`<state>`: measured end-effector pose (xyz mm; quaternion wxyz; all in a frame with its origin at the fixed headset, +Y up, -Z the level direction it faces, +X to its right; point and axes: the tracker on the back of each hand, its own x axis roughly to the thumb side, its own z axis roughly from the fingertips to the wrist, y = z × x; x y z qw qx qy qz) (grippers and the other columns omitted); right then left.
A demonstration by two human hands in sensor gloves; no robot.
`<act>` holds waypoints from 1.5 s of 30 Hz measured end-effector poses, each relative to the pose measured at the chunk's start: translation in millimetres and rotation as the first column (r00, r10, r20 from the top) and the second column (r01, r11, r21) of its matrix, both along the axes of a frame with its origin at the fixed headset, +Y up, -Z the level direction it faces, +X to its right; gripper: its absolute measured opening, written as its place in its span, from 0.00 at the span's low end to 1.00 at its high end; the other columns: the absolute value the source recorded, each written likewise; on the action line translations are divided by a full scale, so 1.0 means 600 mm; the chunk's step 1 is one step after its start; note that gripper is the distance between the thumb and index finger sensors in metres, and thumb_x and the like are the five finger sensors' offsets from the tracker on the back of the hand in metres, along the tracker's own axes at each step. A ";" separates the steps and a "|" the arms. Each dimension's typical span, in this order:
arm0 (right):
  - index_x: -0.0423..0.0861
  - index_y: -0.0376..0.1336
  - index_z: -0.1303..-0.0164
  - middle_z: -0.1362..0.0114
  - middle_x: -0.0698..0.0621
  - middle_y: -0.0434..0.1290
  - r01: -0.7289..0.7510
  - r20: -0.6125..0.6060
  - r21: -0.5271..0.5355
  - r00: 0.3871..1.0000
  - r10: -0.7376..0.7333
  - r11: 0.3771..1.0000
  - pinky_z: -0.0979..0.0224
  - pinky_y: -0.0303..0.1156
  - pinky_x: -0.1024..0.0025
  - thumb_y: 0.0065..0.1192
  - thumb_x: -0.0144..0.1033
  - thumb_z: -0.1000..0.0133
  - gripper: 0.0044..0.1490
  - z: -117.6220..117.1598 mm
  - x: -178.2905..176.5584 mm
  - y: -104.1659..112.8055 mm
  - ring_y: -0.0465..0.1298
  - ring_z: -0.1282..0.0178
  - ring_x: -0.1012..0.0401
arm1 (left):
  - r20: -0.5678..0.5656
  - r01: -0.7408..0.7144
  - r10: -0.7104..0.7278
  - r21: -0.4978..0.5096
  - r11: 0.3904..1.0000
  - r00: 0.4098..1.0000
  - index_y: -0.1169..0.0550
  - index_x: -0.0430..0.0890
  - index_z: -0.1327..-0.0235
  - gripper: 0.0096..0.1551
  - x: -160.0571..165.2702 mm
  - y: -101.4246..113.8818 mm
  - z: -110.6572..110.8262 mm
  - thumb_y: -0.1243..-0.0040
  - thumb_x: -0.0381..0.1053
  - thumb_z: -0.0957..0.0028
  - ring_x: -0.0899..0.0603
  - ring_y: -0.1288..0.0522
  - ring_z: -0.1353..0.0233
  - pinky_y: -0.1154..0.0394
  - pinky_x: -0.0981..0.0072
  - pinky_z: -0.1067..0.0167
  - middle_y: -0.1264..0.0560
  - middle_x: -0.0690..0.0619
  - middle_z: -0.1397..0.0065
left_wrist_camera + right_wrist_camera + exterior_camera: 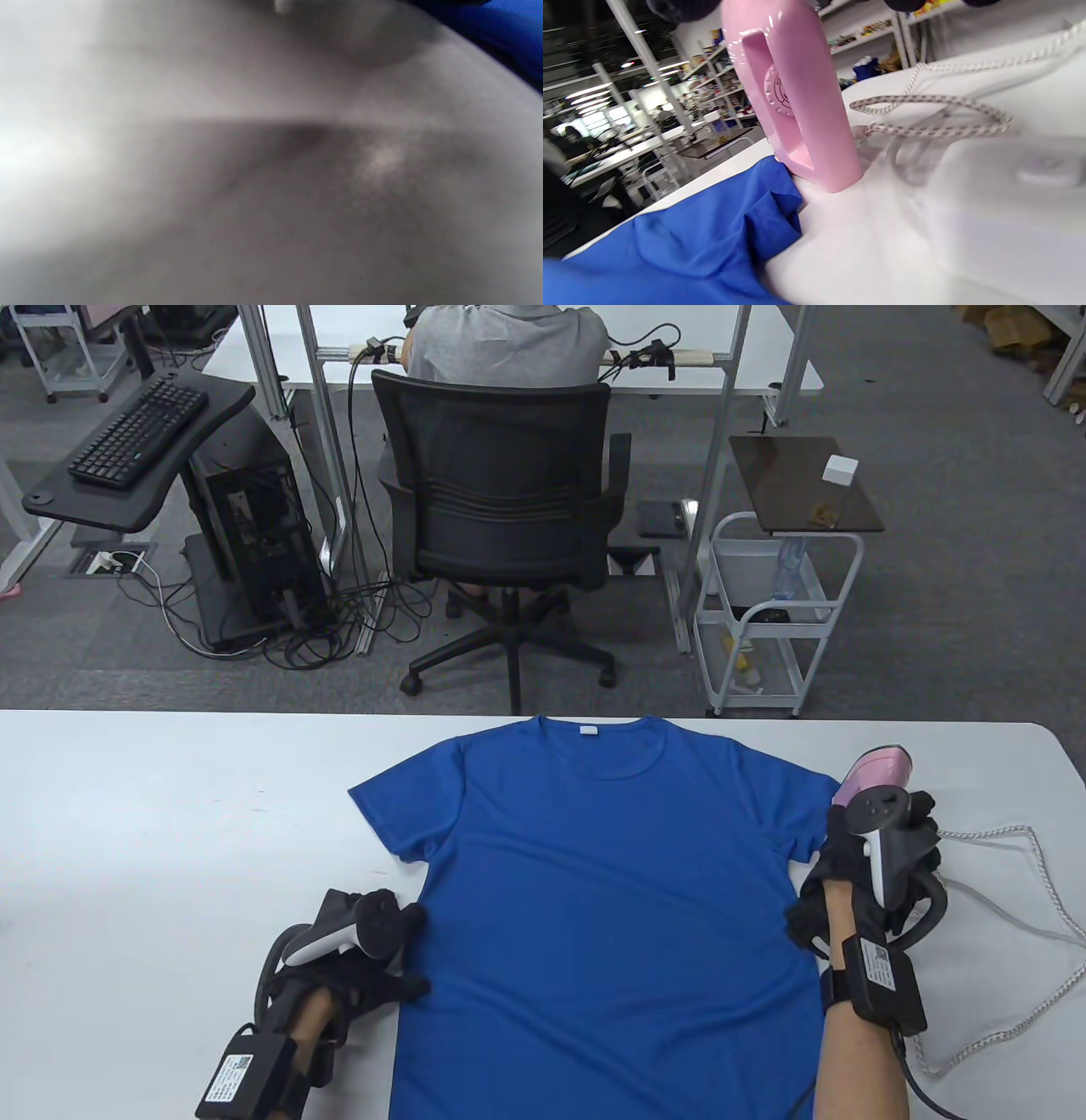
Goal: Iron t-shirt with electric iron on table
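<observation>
A blue t-shirt (pixel 611 899) lies flat on the white table (pixel 170 814), neck at the far side. My left hand (pixel 399 954) rests on the table at the shirt's left edge, fingers spread and touching the fabric. The left wrist view is blurred, with only table and a corner of the shirt (pixel 509 34). A pink electric iron (pixel 878 770) stands upright on its heel beside the right sleeve. My right hand (pixel 882 857) is at it from the near side. In the right wrist view the iron (pixel 797 106) has its handle opening free, with dark fingertips at either side of its top. Whether they grip it is unclear.
The iron's braided white cord (pixel 1018 899) loops over the table to the right of my right hand and shows in the right wrist view (pixel 946 114). Beyond the far table edge stand an office chair (pixel 501 517) with a seated person and a white cart (pixel 772 619).
</observation>
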<state>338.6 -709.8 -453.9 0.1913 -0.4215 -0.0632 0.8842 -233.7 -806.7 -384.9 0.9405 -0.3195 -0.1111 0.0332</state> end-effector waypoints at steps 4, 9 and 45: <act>0.41 0.42 0.19 0.21 0.38 0.57 0.038 0.088 0.007 0.995 -0.038 0.999 0.29 0.65 0.37 0.51 0.55 0.47 0.52 -0.019 0.022 -0.014 0.65 0.25 0.39 | 0.003 -0.004 0.004 0.002 1.000 1.000 0.66 0.65 0.25 0.55 0.000 -0.003 0.002 0.54 0.75 0.55 0.33 0.70 0.20 0.61 0.34 0.29 0.71 0.51 0.18; 0.42 0.53 0.25 0.27 0.42 0.66 -0.003 0.099 0.034 0.995 -0.001 0.999 0.31 0.69 0.41 0.53 0.55 0.48 0.45 -0.032 0.026 -0.018 0.72 0.30 0.41 | 0.009 0.008 -0.008 -0.005 1.000 1.000 0.65 0.68 0.26 0.53 0.001 -0.002 0.000 0.54 0.75 0.55 0.33 0.70 0.20 0.61 0.33 0.29 0.71 0.51 0.18; 0.34 0.61 0.33 0.43 0.40 0.72 -0.138 -0.750 0.187 0.619 0.232 0.973 0.45 0.74 0.46 0.55 0.53 0.50 0.44 0.059 -0.159 0.122 0.76 0.51 0.46 | -0.022 -0.028 0.028 -0.001 1.000 0.999 0.64 0.66 0.25 0.51 0.004 -0.009 0.003 0.56 0.75 0.54 0.32 0.72 0.21 0.65 0.32 0.30 0.72 0.49 0.19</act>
